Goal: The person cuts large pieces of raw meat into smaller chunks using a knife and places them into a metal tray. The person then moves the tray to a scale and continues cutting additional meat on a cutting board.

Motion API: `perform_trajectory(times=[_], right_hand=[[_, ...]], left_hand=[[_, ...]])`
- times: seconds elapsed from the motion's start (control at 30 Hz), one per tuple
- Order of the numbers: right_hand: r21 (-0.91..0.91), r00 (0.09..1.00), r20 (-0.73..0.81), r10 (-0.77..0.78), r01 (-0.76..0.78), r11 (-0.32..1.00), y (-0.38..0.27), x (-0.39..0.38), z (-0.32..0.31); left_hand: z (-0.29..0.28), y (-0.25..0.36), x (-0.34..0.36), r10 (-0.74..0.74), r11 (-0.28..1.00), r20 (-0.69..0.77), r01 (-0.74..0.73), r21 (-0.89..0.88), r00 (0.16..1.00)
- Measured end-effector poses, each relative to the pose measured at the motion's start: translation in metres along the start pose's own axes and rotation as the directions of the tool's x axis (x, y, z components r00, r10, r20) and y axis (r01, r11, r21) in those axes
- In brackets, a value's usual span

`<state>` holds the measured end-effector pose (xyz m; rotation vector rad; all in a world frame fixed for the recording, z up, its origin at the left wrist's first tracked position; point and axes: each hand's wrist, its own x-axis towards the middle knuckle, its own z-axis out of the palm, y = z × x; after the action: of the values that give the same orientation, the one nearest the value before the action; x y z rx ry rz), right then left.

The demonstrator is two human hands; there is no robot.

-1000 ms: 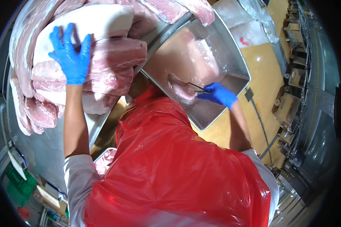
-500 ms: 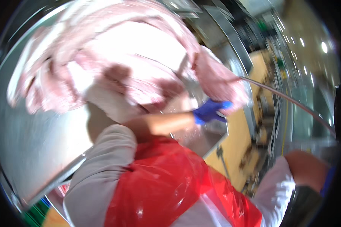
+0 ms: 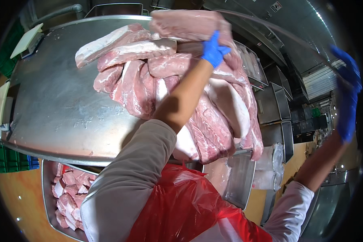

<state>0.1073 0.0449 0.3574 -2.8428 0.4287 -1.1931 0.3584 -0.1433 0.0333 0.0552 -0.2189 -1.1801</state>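
A long pale-pink slab of pork loin (image 3: 185, 25) lies across the far side of a heap of similar pork pieces (image 3: 213, 125), slightly blurred. Against its near right edge rests my left hand (image 3: 214, 50) in a blue glove, its visible fingers spread and stretched. My right hand (image 3: 348, 90), also gloved in blue, is raised at the far right and closed round a long thin metal rod (image 3: 278, 28). The rod reaches left to the slab's upper right corner. Whether its tip sits in the meat I cannot tell.
The heap covers the right part of a steel table (image 3: 64, 101). Below the table's near edge stand a metal bin of cut meat chunks (image 3: 70, 191) and another steel tub (image 3: 240, 181). White boards (image 3: 27, 40) are fixed on the left rim. Metal trays (image 3: 270, 105) stand right of the table.
The view has swung round to the right. My left hand and the slab have moved from the table's right end to the heap's far side. My right hand has risen with the rod.
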Motion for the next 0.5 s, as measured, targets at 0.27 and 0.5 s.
perform_trajectory(times=[0.27,0.5], right_hand=[[-0.128,0.719,0.659,0.219,-0.18,0.975,0.104,-0.148,0.278],[-0.131,0.885,0.442,0.146,-0.097,0.987,0.077,-0.189,0.423]], left_hand=[[-0.096,0.086,-0.022,-0.044,0.998,-0.41,0.056,0.017,0.911],[-0.154,0.148,-0.045,0.285,0.869,-0.499,-0.002,0.494,0.818]])
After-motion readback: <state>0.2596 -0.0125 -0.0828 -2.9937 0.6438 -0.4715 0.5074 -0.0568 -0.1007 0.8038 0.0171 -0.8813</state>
